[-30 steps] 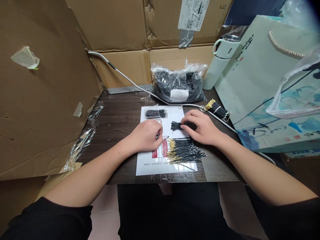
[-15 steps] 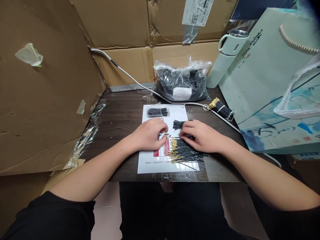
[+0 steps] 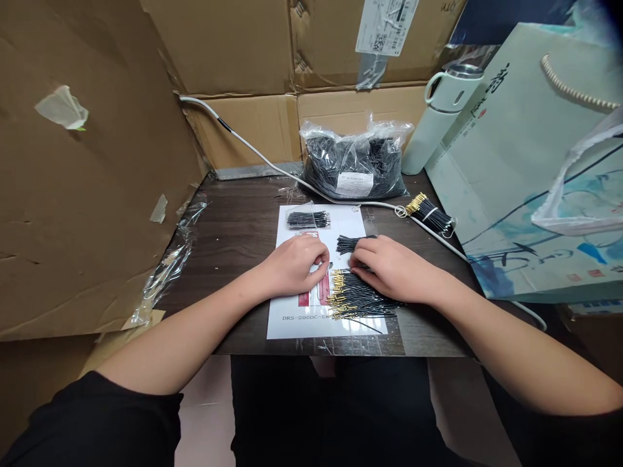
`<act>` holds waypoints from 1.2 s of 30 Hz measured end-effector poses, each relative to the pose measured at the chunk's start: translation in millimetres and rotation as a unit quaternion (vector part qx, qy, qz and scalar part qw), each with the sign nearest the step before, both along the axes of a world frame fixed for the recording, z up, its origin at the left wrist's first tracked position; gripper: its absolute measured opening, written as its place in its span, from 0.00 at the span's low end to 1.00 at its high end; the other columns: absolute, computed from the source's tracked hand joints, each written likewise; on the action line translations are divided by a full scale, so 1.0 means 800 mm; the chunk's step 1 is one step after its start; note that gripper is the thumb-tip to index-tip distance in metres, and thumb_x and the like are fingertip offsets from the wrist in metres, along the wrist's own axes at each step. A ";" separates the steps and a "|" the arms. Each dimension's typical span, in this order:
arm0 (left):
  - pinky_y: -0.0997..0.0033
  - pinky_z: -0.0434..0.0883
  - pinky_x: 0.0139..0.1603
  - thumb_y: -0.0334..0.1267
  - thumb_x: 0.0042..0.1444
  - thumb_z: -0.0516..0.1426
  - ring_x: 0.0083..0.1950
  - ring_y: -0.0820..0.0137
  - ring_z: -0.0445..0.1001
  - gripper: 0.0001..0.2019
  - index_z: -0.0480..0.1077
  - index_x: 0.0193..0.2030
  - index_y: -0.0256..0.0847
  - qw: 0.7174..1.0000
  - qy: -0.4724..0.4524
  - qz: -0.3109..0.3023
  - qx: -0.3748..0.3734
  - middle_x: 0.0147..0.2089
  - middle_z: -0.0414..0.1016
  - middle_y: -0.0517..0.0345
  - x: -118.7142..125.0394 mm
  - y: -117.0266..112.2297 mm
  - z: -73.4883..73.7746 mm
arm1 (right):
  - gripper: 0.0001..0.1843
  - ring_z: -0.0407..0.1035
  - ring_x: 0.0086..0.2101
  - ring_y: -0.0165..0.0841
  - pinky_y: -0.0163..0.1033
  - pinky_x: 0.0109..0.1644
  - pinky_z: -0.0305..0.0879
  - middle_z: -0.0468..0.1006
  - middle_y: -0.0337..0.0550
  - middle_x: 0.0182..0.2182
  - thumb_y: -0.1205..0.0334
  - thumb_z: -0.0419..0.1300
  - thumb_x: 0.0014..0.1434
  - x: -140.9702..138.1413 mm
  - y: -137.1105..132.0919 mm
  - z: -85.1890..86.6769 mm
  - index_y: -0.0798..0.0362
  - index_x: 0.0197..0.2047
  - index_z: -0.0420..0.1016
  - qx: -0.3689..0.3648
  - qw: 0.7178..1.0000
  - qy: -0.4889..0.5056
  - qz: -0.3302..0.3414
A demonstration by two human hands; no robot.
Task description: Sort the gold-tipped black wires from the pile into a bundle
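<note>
My left hand [image 3: 299, 266] is closed in a pinch over the printed sheet [image 3: 287, 325]; whatever lies between its thumb and fingertips is hidden. To its right, my right hand [image 3: 389, 267] rests with curled fingers just above a loose pile of black wires [image 3: 365, 295] with gold-coloured ends. What its fingertips grip, if anything, does not show. Behind that hand, a small bunch of short black pieces [image 3: 345, 244] sticks out, partly covered. Farther back on the sheet, a clear tray [image 3: 325, 227] holds several short black pieces [image 3: 306, 219].
A clear bag [image 3: 335, 155] full of black pieces stands at the back. A white cable [image 3: 263, 155] crosses the table. A tied bundle of wires [image 3: 431, 213] lies at the right, near a pale bottle [image 3: 433, 130] and a paper bag [image 3: 516, 175]. Cardboard [image 3: 97, 194] walls the left side.
My left fingertips have closed together, and the small black piece seen near them earlier is now out of sight. My right hand has barely moved. The view has shifted slightly.
</note>
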State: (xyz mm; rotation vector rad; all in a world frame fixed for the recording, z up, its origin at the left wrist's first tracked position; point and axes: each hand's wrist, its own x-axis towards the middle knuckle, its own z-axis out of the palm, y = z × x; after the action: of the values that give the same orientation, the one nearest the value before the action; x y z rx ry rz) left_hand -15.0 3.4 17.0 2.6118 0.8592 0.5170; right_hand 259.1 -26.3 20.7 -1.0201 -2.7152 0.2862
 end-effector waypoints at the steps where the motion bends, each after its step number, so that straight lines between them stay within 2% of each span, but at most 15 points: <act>1: 0.62 0.69 0.44 0.32 0.67 0.57 0.40 0.65 0.71 0.05 0.73 0.39 0.38 1.000 -0.005 0.001 0.001 0.36 0.75 0.56 0.001 -0.001 -0.001 | 0.11 0.72 0.40 0.41 0.48 0.49 0.65 0.79 0.51 0.42 0.62 0.57 0.79 0.000 0.000 0.000 0.57 0.47 0.79 0.001 1.000 0.000 0.000; 8: 0.62 0.69 0.44 0.32 0.67 0.57 0.39 0.65 0.70 0.05 0.73 0.39 0.38 1.000 0.000 0.000 0.011 0.36 0.75 0.55 0.003 -0.001 -0.003 | 0.15 0.70 0.40 0.41 0.47 0.49 0.60 0.78 0.52 0.42 0.61 0.53 0.81 -0.003 -0.003 0.000 0.57 0.46 0.78 0.029 0.999 -0.040 0.004; 16: 0.59 0.73 0.52 0.35 0.72 0.56 0.42 0.63 0.76 0.10 0.79 0.42 0.38 0.999 0.013 -0.011 0.044 0.39 0.79 0.52 0.001 0.000 -0.006 | 0.15 0.67 0.37 0.40 0.47 0.45 0.51 0.79 0.51 0.39 0.65 0.53 0.80 -0.006 -0.006 0.004 0.58 0.42 0.78 0.095 0.993 -0.071 0.020; 22: 0.59 0.73 0.50 0.34 0.71 0.57 0.41 0.63 0.76 0.10 0.79 0.40 0.37 0.999 0.013 -0.011 0.048 0.37 0.80 0.53 0.003 0.000 -0.009 | 0.17 0.68 0.38 0.40 0.47 0.45 0.53 0.80 0.50 0.38 0.64 0.54 0.80 -0.004 -0.002 0.002 0.56 0.41 0.80 0.103 0.993 -0.041 0.039; 29: 0.63 0.72 0.46 0.33 0.69 0.58 0.41 0.65 0.75 0.06 0.76 0.41 0.39 0.999 -0.041 0.008 0.015 0.39 0.79 0.54 0.006 -0.005 -0.009 | 0.16 0.66 0.35 0.39 0.47 0.45 0.54 0.78 0.48 0.35 0.67 0.55 0.78 -0.005 -0.002 -0.003 0.57 0.39 0.81 0.128 0.989 -0.051 0.046; 36: 0.63 0.72 0.46 0.33 0.70 0.58 0.40 0.66 0.74 0.05 0.75 0.42 0.38 0.998 -0.055 0.008 0.015 0.39 0.79 0.53 0.007 -0.003 -0.011 | 0.16 0.70 0.37 0.39 0.47 0.46 0.55 0.79 0.49 0.36 0.67 0.54 0.79 -0.004 -0.003 0.003 0.58 0.42 0.81 0.103 0.992 -0.062 0.040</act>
State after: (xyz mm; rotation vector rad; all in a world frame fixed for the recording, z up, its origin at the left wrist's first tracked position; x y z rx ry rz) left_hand -9.5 0.7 8.4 2.5776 0.8438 0.6769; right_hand 255.6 -28.9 23.0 -0.9012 -2.8264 -0.0473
